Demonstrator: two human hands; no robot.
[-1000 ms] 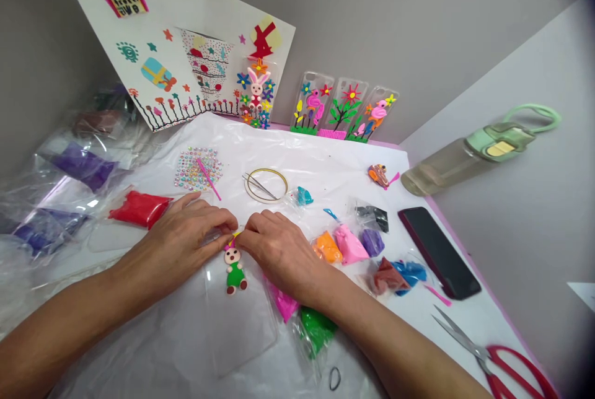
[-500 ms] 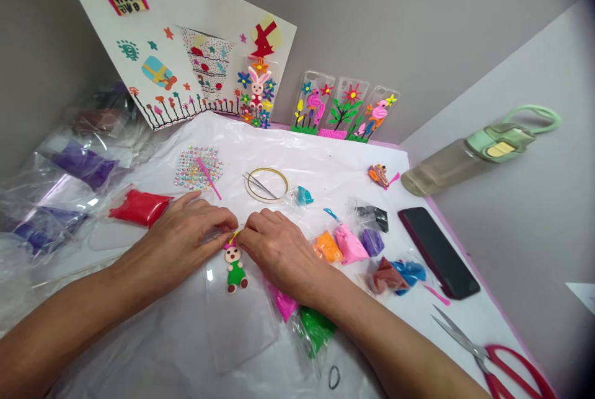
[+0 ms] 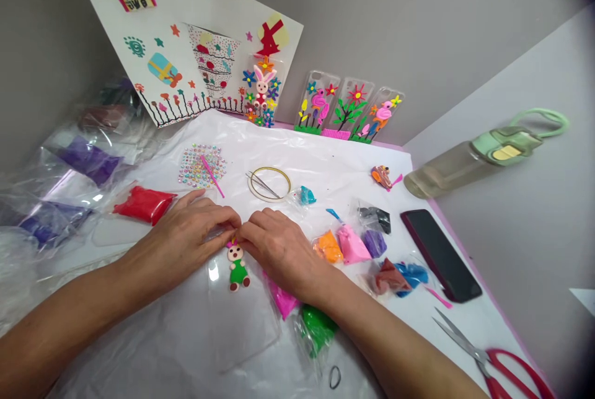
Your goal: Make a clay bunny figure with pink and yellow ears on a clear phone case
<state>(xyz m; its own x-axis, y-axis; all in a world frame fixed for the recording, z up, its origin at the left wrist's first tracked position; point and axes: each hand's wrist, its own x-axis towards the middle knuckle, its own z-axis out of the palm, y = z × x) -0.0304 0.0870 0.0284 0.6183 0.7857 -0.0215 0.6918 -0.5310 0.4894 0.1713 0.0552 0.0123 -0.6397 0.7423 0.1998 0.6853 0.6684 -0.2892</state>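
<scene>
A small clay bunny [image 3: 237,269] with a green body, cream head and brown feet lies on a clear phone case [image 3: 248,331]. Just above its pink ears, the fingertips of my left hand [image 3: 198,232] and my right hand [image 3: 274,244] almost meet. Thumb and fingers are pinched together on both hands, and whatever lies between them is hidden. Beside my left wrist is a bag of red clay [image 3: 146,204]. Under my right forearm sit a magenta clay packet [image 3: 282,300] and a green clay bag [image 3: 317,328].
Bagged orange [image 3: 328,246] and pink clay [image 3: 352,243] lie right of my hands, near a phone [image 3: 440,255] and red-handled scissors [image 3: 483,352]. A bottle [image 3: 465,160] stands at the right. Gems [image 3: 198,166] and a bangle [image 3: 270,183] lie farther back, before decorated phone cases [image 3: 346,111].
My fingertips stay at the bunny's head with only slight movement. The yellow bit that showed there before is now mostly covered. The whole view has shifted slightly.
</scene>
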